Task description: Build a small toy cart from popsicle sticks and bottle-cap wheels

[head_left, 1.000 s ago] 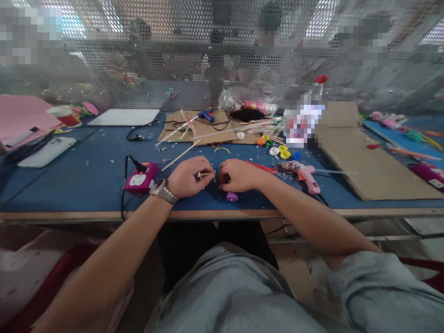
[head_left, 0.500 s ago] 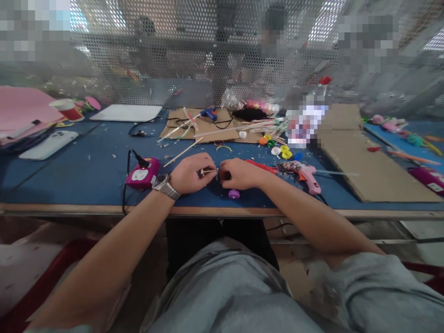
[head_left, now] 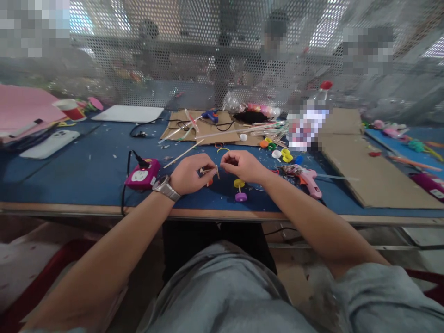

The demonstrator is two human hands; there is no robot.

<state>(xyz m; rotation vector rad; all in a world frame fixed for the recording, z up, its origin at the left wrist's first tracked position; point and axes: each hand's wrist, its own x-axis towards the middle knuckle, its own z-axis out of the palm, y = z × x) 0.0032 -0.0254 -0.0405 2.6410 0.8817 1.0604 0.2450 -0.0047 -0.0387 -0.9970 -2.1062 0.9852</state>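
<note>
My left hand (head_left: 194,173), a metal watch on its wrist, pinches a small frame of wooden sticks (head_left: 218,172) above the blue table. A bit of something orange-red (head_left: 210,182) shows just under those fingers. To the right, my right hand (head_left: 243,165) is closed, thumb and fingertips together, a short gap away from the sticks. Whatever it grips, if anything, is too small to make out. Below it on the table lies a pair of bottle caps joined by a short stick, a yellow cap (head_left: 239,183) and a purple cap (head_left: 241,197).
A purple power box (head_left: 142,175) with a plugged cord stands left of my hands. At right lie a pink glue gun (head_left: 310,181), loose caps (head_left: 286,155) and cardboard (head_left: 374,166). Farther back are a blue glue gun (head_left: 210,115), a thin stick (head_left: 183,153) and a bottle (head_left: 321,95).
My right hand has lifted slightly up and right, away from the stick frame. The yellow cap beside the purple one now shows. My left hand keeps its hold.
</note>
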